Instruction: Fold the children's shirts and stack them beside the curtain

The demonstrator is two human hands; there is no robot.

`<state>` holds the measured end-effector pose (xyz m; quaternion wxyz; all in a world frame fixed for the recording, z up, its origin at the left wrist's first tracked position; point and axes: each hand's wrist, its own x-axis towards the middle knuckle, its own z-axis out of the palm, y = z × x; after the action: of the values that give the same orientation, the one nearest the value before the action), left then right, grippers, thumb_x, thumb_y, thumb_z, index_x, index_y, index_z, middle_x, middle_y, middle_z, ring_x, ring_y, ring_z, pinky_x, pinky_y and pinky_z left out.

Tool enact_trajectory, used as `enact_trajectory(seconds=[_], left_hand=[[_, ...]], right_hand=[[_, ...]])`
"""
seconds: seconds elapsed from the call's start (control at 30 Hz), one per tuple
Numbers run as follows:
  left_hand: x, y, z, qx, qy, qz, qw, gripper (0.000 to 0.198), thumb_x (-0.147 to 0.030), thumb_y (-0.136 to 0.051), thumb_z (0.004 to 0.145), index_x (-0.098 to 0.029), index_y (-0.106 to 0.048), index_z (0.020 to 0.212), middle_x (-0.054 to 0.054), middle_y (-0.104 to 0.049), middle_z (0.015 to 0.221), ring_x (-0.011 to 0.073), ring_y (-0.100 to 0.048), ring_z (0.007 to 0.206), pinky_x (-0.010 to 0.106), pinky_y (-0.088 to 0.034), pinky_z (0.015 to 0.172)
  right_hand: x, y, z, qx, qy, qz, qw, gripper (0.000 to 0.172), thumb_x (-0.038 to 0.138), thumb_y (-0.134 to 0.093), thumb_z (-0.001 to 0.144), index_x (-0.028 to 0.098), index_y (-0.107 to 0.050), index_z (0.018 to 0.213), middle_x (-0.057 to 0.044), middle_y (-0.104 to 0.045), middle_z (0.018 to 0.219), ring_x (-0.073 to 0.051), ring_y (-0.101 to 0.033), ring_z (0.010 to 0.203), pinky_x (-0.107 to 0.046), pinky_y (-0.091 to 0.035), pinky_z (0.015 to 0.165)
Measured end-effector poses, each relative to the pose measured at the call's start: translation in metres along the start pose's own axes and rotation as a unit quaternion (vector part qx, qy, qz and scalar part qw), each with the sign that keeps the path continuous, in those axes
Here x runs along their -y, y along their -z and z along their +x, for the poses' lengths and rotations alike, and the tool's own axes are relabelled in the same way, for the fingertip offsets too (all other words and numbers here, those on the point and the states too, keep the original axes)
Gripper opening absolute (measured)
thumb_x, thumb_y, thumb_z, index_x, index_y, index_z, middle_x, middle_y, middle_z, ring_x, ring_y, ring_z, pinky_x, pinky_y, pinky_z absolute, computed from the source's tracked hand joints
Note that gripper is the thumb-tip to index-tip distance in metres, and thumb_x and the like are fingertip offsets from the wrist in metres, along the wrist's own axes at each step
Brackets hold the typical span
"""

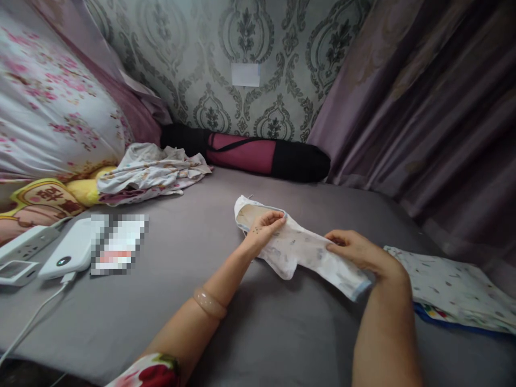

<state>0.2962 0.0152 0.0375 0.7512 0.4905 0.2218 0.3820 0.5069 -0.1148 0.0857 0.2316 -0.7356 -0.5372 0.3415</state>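
Note:
A small white patterned garment with light blue edging (286, 248) is stretched across the middle of the grey surface, one long narrow part pointing to the lower right. My left hand (266, 227) is closed in a pinch on its upper edge, near the opening at the left end. My right hand (350, 248) pinches the upper edge of the long part, thumb and fingers together. The blue cuff at the right end hangs past my right hand.
A crumpled printed cloth (155, 172) and yellow cushion (86, 191) lie at the left. Nearer are a white power bank (74, 247), cable and power strip (30, 242). Folded patterned cloths (455, 285) lie at the right. A black and maroon bag (245, 154) lies along the wall.

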Motion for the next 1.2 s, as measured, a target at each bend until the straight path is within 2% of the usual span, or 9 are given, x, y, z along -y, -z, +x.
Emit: enact_trajectory(seconds=[0.07, 0.13, 0.27, 0.4, 0.6, 0.77, 0.9, 1.03, 1.2], left_hand=[[0.003, -0.003, -0.002, 0.003, 0.003, 0.023, 1.0, 0.016, -0.026, -0.072, 0.072, -0.018, -0.068, 0.086, 0.004, -0.068, 0.083, 0.0164, -0.061, 0.074, 0.029, -0.047, 0.071], [0.005, -0.005, -0.003, 0.006, -0.004, 0.055, 0.998, 0.013, -0.019, -0.068, 0.074, -0.018, -0.07, 0.087, 0.006, -0.07, 0.087, 0.0193, -0.063, 0.08, 0.032, -0.049, 0.076], [0.002, -0.006, -0.005, 0.034, -0.038, 0.121, 0.991, 0.017, -0.016, -0.061, 0.079, -0.02, -0.072, 0.091, 0.007, -0.071, 0.093, 0.0222, -0.065, 0.091, 0.036, -0.049, 0.086], [-0.003, -0.007, -0.007, 0.049, -0.083, 0.17, 0.981, 0.019, -0.019, -0.06, 0.081, -0.02, -0.073, 0.094, 0.008, -0.072, 0.1, 0.0233, -0.064, 0.099, 0.038, -0.047, 0.095], [-0.022, -0.001, -0.006, 0.062, -0.109, 0.232, 0.965, 0.028, -0.008, -0.051, 0.077, -0.018, -0.074, 0.089, 0.008, -0.073, 0.094, 0.0218, -0.065, 0.092, 0.035, -0.05, 0.086], [-0.042, 0.032, 0.005, -0.044, -0.168, 0.285, 0.943, 0.033, -0.006, -0.047, 0.072, -0.02, -0.073, 0.087, 0.005, -0.071, 0.088, 0.0191, -0.063, 0.084, 0.032, -0.048, 0.081], [-0.049, 0.07, 0.013, -0.12, -0.237, 0.411, 0.872, 0.044, -0.002, -0.041, 0.069, -0.024, -0.074, 0.09, 0.004, -0.071, 0.096, 0.0213, -0.056, 0.1, 0.036, -0.042, 0.093], [-0.046, 0.096, 0.016, -0.083, -0.257, 0.494, 0.826, 0.056, 0.0, -0.038, 0.069, -0.026, -0.071, 0.105, 0.002, -0.068, 0.115, 0.0215, -0.05, 0.112, 0.04, -0.033, 0.103], [-0.04, 0.103, 0.016, -0.029, -0.208, 0.571, 0.793, 0.052, -0.007, -0.038, 0.08, -0.031, -0.066, 0.117, 0.001, -0.058, 0.133, 0.0253, -0.04, 0.123, 0.048, -0.027, 0.105]], right_hand=[[-0.012, -0.002, 0.007, 0.001, -0.017, -0.07, 0.997, 0.012, 0.028, -0.064, 0.071, 0.019, -0.07, 0.076, -0.006, -0.071, 0.075, -0.021, -0.064, 0.07, -0.031, -0.048, 0.063], [-0.012, -0.008, 0.014, -0.039, 0.001, -0.09, 0.995, 0.014, 0.024, -0.064, 0.07, 0.02, -0.071, 0.081, -0.008, -0.072, 0.084, -0.023, -0.066, 0.078, -0.034, -0.05, 0.072], [0.018, -0.026, 0.022, -0.101, 0.123, -0.013, 0.987, 0.03, 0.032, -0.062, 0.079, 0.021, -0.067, 0.107, -0.01, -0.068, 0.109, -0.023, -0.063, 0.098, -0.038, -0.046, 0.089], [0.045, -0.042, 0.029, -0.058, 0.193, -0.001, 0.98, 0.023, 0.035, -0.06, 0.083, 0.021, -0.066, 0.099, -0.003, -0.067, 0.091, -0.018, -0.06, 0.084, -0.03, -0.046, 0.076], [0.048, -0.048, 0.032, -0.073, 0.176, -0.01, 0.982, 0.025, 0.038, -0.051, 0.088, 0.019, -0.061, 0.074, 0.003, -0.053, 0.066, -0.012, -0.047, 0.064, -0.024, -0.034, 0.057], [0.056, -0.049, 0.026, -0.04, 0.174, 0.016, 0.984, 0.03, 0.041, -0.049, 0.089, 0.02, -0.063, 0.073, 0.003, -0.054, 0.066, -0.012, -0.047, 0.062, -0.023, -0.033, 0.055], [0.063, -0.051, 0.022, -0.014, 0.18, 0.025, 0.983, 0.031, 0.043, -0.05, 0.088, 0.02, -0.068, 0.076, 0.001, -0.06, 0.07, -0.015, -0.052, 0.066, -0.023, -0.037, 0.057], [0.068, -0.052, 0.019, -0.001, 0.188, 0.021, 0.982, 0.029, 0.042, -0.052, 0.086, 0.021, -0.071, 0.078, 0.0, -0.063, 0.071, -0.016, -0.055, 0.069, -0.024, -0.04, 0.059], [0.074, -0.052, 0.014, 0.019, 0.187, 0.012, 0.982, 0.026, 0.04, -0.054, 0.084, 0.022, -0.072, 0.077, 0.001, -0.064, 0.069, -0.017, -0.057, 0.069, -0.024, -0.041, 0.06]])
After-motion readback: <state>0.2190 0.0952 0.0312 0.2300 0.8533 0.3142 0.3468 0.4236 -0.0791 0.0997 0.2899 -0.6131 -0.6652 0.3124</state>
